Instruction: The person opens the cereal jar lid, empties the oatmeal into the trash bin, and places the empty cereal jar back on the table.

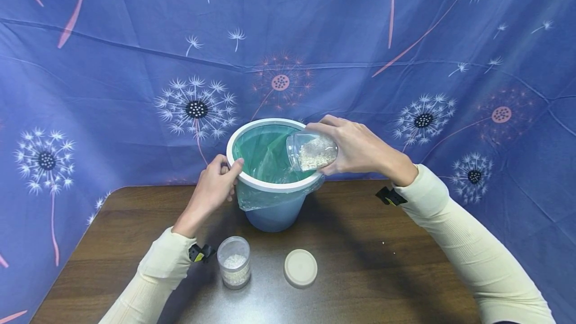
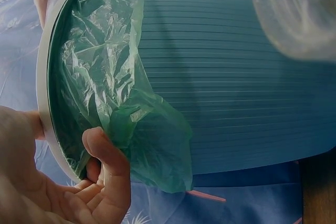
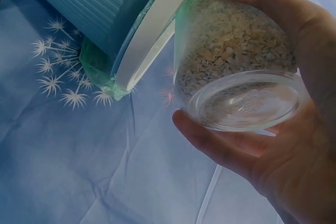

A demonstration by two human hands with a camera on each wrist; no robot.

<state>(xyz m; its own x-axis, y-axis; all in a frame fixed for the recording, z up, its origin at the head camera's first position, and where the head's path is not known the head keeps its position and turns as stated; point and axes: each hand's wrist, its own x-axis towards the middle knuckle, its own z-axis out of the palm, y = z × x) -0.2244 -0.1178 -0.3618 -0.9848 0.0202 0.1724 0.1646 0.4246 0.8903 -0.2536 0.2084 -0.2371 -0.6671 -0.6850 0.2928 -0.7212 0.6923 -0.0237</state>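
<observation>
left hand (image 1: 215, 182): thumb and curled fingers clamped on the white left rim of the ribbed blue plastic bin (image 1: 275, 215); some fingertips are hidden.
right hand (image 1: 360, 146): thumb and fingers clamped round a clear jar (image 1: 312, 152); part of the grip is out of sight in the head view.
held jar: tilted over the bin's right rim, mouth to the left, pale flakes (image 3: 239, 48) inside; the right wrist view hides its mouth, so whether any fall cannot be told.
green translucent liner (image 2: 107, 51): folded over the rim; its bottom is hidden.
near left: a second clear jar (image 1: 234, 263), part-filled, blurred and cut off in the left wrist view.
near, right of it: a round cream lid (image 1: 300, 268).
</observation>
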